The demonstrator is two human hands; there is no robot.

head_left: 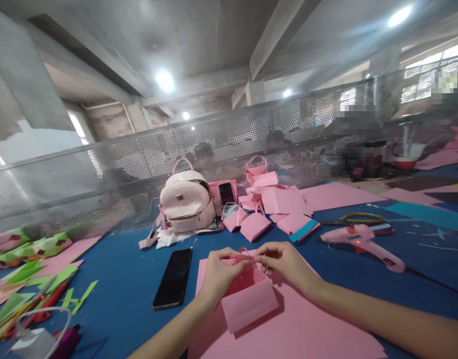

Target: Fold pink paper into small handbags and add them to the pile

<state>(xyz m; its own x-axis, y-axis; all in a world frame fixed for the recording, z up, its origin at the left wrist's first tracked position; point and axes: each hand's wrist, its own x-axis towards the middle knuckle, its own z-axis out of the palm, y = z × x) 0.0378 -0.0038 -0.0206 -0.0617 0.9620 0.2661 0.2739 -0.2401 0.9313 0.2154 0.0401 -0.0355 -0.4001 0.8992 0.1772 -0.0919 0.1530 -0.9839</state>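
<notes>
A small open-topped pink paper bag (250, 306) sits tilted on a large pink sheet (311, 329), its opening facing up. My left hand (223, 274) is closed on the bag's far rim, thumb pressed along the edge. At the same rim, a little to the right, my right hand (283, 262) pinches the paper with thumb and fingertips. A thin pink handle loop (243, 251) rises between the two hands. My fingers partly hide where the loop meets the rim.
A black phone (172, 278) lies left of the sheet. To the right rests a pink glue gun (365, 242), its red light on, near yellow-handled scissors (361, 218). Behind are a pale backpack (186, 202) and several finished-looking pink bags (255, 226). Green paper scraps (85, 296) lie left.
</notes>
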